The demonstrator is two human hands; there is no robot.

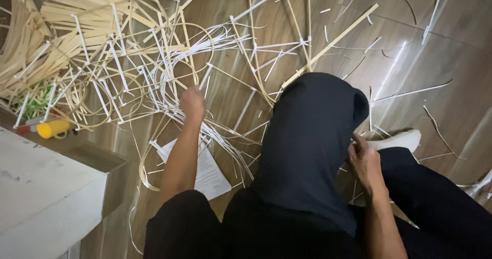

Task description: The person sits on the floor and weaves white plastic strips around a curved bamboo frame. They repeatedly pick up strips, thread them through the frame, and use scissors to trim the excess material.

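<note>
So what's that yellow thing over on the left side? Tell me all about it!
The yellow thing is a short, chunky tube shape, smooth and bright, plastic by the look of it. It lies on its side at the edge of the pile of pale bamboo strips, just beyond the corner of a grey-white block. A small red bit sits to its left, and thin white sticks cross just above it. What kind of tool it is I cannot tell. Neither of the hands touches it; the left hand is well away to its right.

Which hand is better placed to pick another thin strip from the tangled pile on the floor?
Probably the left. The left hand is stretched out into the tangled pile of thin white and pale bamboo strips, fingers at a strip. The right hand sits back beside the raised knee in dark trousers, away from the pile.
</note>
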